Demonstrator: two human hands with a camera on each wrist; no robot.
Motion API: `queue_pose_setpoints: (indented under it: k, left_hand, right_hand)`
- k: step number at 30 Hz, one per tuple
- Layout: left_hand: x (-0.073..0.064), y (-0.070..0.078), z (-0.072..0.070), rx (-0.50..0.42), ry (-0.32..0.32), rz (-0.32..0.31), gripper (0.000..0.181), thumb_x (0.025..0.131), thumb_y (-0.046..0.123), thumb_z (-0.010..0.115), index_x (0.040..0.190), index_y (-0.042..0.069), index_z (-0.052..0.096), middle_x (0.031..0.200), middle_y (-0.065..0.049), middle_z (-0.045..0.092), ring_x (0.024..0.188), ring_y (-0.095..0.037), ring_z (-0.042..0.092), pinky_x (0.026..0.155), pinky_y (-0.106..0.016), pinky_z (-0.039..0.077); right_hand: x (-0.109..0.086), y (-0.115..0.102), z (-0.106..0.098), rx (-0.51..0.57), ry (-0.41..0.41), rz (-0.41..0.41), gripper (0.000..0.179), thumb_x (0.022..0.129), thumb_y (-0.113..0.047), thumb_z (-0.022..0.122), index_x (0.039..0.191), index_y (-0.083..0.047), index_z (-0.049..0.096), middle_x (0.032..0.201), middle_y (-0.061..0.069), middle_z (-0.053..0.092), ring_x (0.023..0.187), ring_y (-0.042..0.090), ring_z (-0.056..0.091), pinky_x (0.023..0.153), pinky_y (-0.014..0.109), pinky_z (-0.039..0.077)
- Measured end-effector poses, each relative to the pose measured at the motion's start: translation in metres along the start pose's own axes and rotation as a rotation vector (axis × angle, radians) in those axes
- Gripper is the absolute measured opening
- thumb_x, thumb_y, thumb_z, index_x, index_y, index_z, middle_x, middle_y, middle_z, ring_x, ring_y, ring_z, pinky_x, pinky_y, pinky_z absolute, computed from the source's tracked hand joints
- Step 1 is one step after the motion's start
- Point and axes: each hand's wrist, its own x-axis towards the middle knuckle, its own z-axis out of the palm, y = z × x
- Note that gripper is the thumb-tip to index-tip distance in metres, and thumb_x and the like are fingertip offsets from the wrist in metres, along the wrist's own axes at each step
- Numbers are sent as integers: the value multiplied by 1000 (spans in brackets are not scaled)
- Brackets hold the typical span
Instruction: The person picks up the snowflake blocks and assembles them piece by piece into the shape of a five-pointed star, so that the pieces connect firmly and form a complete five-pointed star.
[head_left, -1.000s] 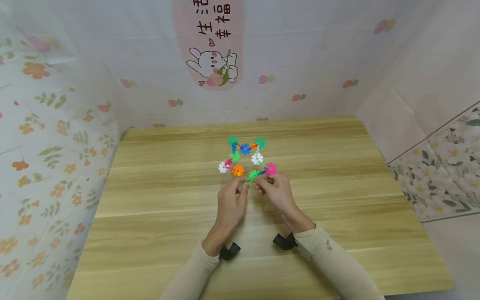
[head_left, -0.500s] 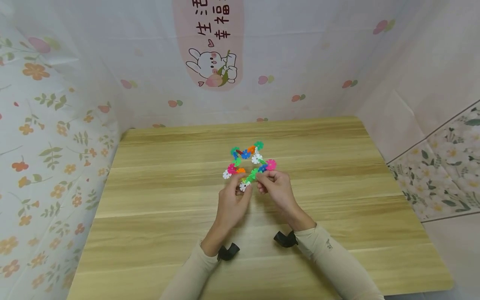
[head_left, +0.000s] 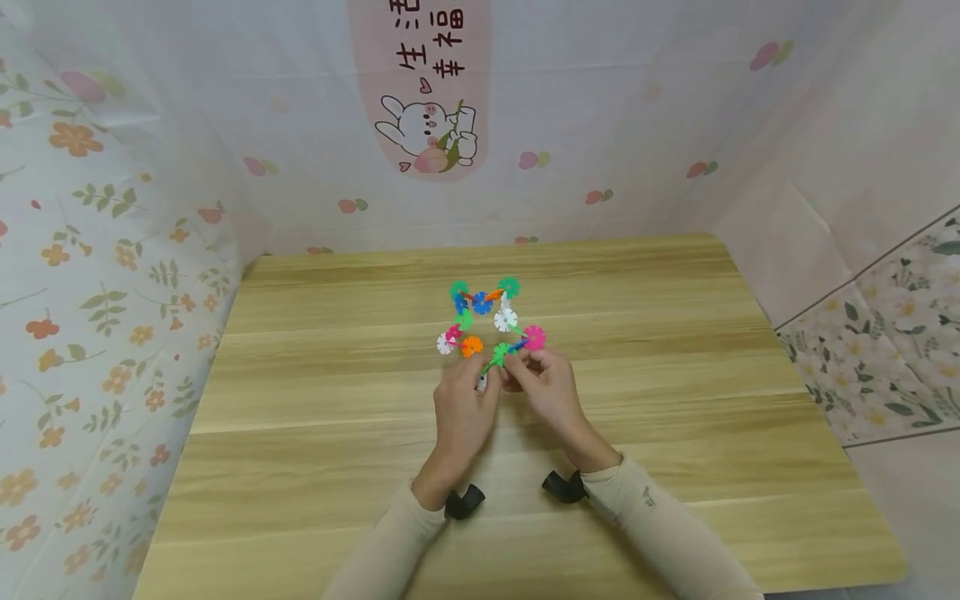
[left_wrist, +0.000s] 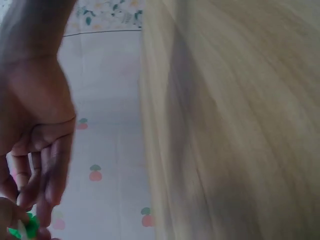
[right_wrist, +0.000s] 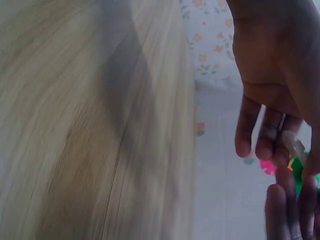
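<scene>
Snowflake-disc chain, pinched between both hands

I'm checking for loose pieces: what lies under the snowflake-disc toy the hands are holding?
Under the snowflake-disc toy only bare wooden table shows. The left hand and right hand cover its near end and the table below.

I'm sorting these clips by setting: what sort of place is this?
Probably a small home play or craft corner: a wooden table walled in by flowery sheets, a cartoon rabbit banner, and both hands on a plastic snowflake-piece toy.
</scene>
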Motion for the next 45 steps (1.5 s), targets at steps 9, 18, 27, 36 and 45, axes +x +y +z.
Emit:
queue_pose_setpoints:
  k: [9,18,27,36,45]
  left_hand:
    - [0,-2,-2,-17,50,12,17,90,20,58,102,10,65,95,0,65,79,-15,59,64,-31,49]
    - [-7,-7,-4,-210,3,-5,34,89,24,64,119,11,56,85,-2,59,75,-13,59,63,-24,53]
    - [-15,-17,-14,-273,162,-56,40,89,19,63,123,4,46,80,1,62,67,-10,58,58,-22,52]
    - [-10,-52,-35,66,-118,-217,24,91,21,59,111,7,60,75,3,63,54,-8,53,46,-25,43]
    - [-14,-59,-38,260,-524,-285,24,90,21,62,112,11,64,72,4,56,57,-13,48,46,-27,39]
  right_hand:
    - [4,-7,1,56,-57,44,19,92,-7,58,90,11,60,79,16,67,74,22,68,75,49,52]
    - [16,23,-27,196,-178,118,16,94,-14,56,92,2,57,78,9,66,75,19,67,72,45,54]
    - [15,33,-42,176,-301,167,19,94,-19,56,92,0,56,81,12,64,71,21,65,67,41,56]
    - [10,63,-73,51,-471,421,18,95,-13,54,90,3,55,76,8,60,61,14,59,56,25,54]
    - [15,61,-87,-338,-564,468,28,90,-25,63,80,1,62,67,10,62,56,16,61,50,29,53]
